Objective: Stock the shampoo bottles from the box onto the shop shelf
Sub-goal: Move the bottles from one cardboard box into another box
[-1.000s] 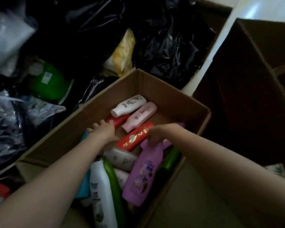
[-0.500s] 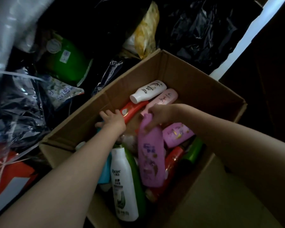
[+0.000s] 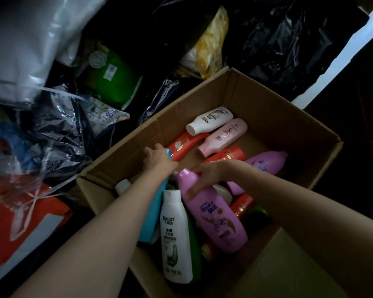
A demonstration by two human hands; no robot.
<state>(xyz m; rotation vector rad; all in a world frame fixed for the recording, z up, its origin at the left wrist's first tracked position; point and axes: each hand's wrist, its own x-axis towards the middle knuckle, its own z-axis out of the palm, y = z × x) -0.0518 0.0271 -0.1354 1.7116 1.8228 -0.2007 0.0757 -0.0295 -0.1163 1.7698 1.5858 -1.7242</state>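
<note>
An open cardboard box (image 3: 265, 100) holds several shampoo bottles lying flat. My right hand (image 3: 205, 177) grips the large purple bottle (image 3: 218, 220) just below its cap. My left hand (image 3: 157, 159) reaches in by the left wall, its fingers curled over the upper end of a blue bottle (image 3: 152, 216) that runs under my forearm. A white bottle with a green print (image 3: 174, 237) lies between them, on a green bottle (image 3: 194, 246). Further back lie a small white bottle (image 3: 209, 120), a pink one (image 3: 223, 136), two red ones (image 3: 185, 146) and a second purple one (image 3: 265, 163).
Black plastic bags (image 3: 289, 39) are heaped behind and to the left of the box. A green pack (image 3: 114, 82), a yellow bag (image 3: 211, 46), a silvery bag (image 3: 30, 39) and a red carton (image 3: 19, 222) crowd the left side. A pale strip of floor (image 3: 342, 52) runs along the right.
My right hand has taken the large purple bottle by its cap end and pulled it left and nearer. My left hand has closed on the blue bottle's top. The view has moved closer.
</note>
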